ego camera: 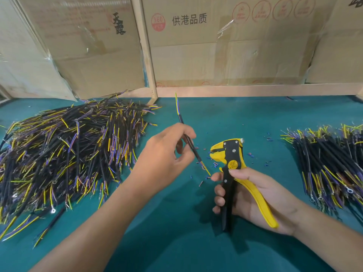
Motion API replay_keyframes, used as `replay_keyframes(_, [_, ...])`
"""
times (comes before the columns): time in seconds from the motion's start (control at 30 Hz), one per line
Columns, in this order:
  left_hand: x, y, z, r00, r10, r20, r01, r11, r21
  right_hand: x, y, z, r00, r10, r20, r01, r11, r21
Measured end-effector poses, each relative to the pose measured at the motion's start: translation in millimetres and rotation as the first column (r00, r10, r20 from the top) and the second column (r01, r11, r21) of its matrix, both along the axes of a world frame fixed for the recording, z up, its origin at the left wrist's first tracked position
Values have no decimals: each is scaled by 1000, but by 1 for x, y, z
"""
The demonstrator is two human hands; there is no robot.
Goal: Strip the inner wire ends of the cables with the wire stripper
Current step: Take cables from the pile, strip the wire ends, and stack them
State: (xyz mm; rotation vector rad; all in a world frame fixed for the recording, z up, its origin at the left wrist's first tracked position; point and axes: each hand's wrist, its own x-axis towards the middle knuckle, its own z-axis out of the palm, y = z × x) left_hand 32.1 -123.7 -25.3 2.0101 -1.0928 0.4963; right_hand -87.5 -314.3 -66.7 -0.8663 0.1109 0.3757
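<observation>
My left hand (167,154) pinches a black cable (180,119) near its middle. The cable slants from upper left to lower right, with coloured inner wires showing at both ends. Its lower wire ends (206,169) hang just left of the stripper and touch my right index fingertip. My right hand (253,195) grips a yellow and black wire stripper (231,163) by its handles, jaws pointing up and left. The cable's wires are outside the jaws.
A large heap of black cables (68,154) covers the green table (176,232) on the left. A second cable bundle (330,165) lies on the right. Small bits of stripped insulation (215,164) are scattered around the stripper. Cardboard boxes (216,46) stand along the back.
</observation>
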Motion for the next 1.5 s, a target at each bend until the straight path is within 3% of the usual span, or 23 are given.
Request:
replay_keyframes(0.43, [1,2,3,982,115,152,-135,983,123,0,2,4,1000,-10,-18,10,1000,-18])
replay_keyframes(0.67, [-6,-4,0,979,-5,-201,9,1000,21,0,2,4,1000,-9,-28,8,1000,-24])
replay_keyframes(1.07, [-11,-6,-1,970,-34,-240,40,999,20,-1,1,4,1000,-5,-22,4,1000,-28])
replay_keyframes(1.13, [-10,-8,-2,933,-65,-353,47,997,-59,-1,0,3,1000,-2,-24,2,1000,-23])
replay_keyframes(1.27, [-5,-14,-6,691,-229,-686,-43,934,-355,0,-1,1,1000,-3,-23,3,1000,-7])
replay_keyframes(1.37, [-4,-14,-8,590,-230,-774,-155,909,-388,0,0,2,1000,0,-13,0,1000,-15])
replay_keyframes(1.5, [-2,-14,-7,551,-224,-804,-202,899,-389,-2,1,3,1000,-19,-15,18,1000,-17])
